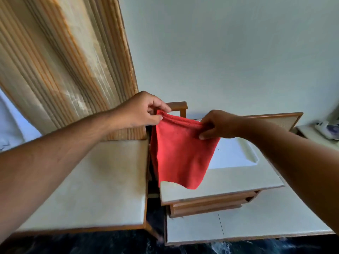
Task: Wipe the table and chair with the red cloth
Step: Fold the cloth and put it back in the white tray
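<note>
Progress: not begun, in my judgement. The cloth (180, 153) is held up in the air by its top edge, hanging free above the gap between the 2 pale surfaces; only its lowest corner appears to overlap the near left corner of the right-hand bench (229, 182), and whether it touches cannot be told.

Left hand (141, 110): fingers pinched on the cloth's upper left corner. Right hand (218, 125): fingers pinched on the upper right corner. Cloth stretched flat between them, apparently being opened or folded for use.

Outstanding: wiping of the bench tops and of the chair (178, 107), of which only a wooden back rail shows behind the cloth. No wiped area can be distinguished.

Containers: 2 closed drawers (211, 205) under the right bench's near edge; contents not visible. A shallow recessed tray (253, 158) in its top shows nothing inside.
</note>
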